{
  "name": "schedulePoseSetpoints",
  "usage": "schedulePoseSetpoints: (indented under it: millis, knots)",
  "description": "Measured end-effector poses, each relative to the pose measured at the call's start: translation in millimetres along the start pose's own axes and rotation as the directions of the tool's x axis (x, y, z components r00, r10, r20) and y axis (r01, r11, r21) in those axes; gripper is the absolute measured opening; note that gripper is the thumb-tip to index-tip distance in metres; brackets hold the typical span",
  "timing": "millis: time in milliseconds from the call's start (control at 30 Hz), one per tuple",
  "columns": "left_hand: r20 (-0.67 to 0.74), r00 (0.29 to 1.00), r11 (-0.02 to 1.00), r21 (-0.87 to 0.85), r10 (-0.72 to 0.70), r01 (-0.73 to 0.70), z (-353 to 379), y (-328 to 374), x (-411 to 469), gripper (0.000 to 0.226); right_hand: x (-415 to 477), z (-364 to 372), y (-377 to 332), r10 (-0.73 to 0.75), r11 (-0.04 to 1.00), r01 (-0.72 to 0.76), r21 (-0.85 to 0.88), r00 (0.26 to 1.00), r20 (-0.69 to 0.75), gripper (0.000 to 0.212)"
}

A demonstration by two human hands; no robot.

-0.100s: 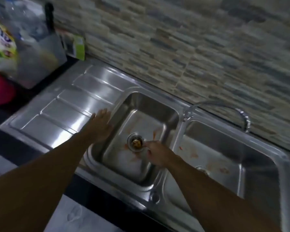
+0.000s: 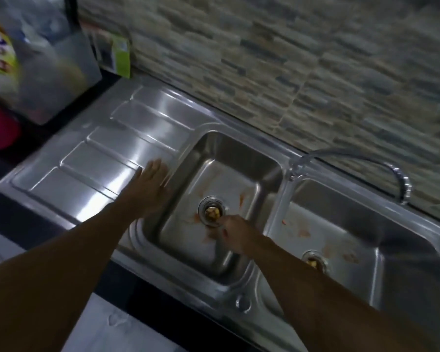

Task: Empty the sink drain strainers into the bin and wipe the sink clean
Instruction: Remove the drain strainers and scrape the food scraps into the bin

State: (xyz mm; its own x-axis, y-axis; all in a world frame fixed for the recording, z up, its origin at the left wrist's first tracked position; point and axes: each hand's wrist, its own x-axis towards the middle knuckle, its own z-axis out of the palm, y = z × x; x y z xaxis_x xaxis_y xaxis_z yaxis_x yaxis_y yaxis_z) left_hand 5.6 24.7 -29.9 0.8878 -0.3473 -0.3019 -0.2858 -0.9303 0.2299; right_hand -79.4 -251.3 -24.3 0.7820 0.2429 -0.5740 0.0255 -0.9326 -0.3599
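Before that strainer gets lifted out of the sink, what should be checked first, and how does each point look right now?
1. Right hand at the left basin's strainer: ok, fingertips at its rim.
2. Firm grip on the strainer: cannot tell, fingers blurred.
3. Left hand braced: ok, flat on the drainboard by the basin edge.
4. Scraps sitting in the strainer: ok, yellowish bits visible.
5. Bin within reach: cannot tell, none clearly in view.
6. Second strainer in the right basin: not ok, scraps still in it, partly hidden by the forearm.
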Motion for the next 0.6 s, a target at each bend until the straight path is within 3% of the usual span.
schedulePoseSetpoints:
  millis: [167, 300, 467, 600]
  knots:
    - [-0.098, 0.993, 0.997, -0.005, 0.071, -0.072, 31.1, -19.7, -1.0, 0.070, 42.2, 40.6, 8.4, 0.062, 0.998, -0.061, -0.013, 0.995, 0.078, 0.043]
    - [-0.224, 0.973, 0.997, 0.069, 0.055, -0.040, 44.0, -13.5, -3.5, 0.064, 68.0, 59.8, 20.2, 0.007, 0.994, 0.001, -0.111, 0.997, 0.076, 0.056]
    - [-0.251, 0.966, 0.997, 0.046, 0.067, -0.057, 45.1, -14.8, -0.5, 0.063, 88.4, 79.6, 24.5, 0.024, 0.977, -0.001, -0.211, 0.994, 0.105, 0.068]
    - [-0.263, 0.963, 0.998, 0.045, 0.064, -0.054, 47.4, -15.5, 1.2, 0.063, 96.3, 88.0, 25.3, -0.017, 0.969, 0.020, -0.247, 1.000, 0.018, 0.066]
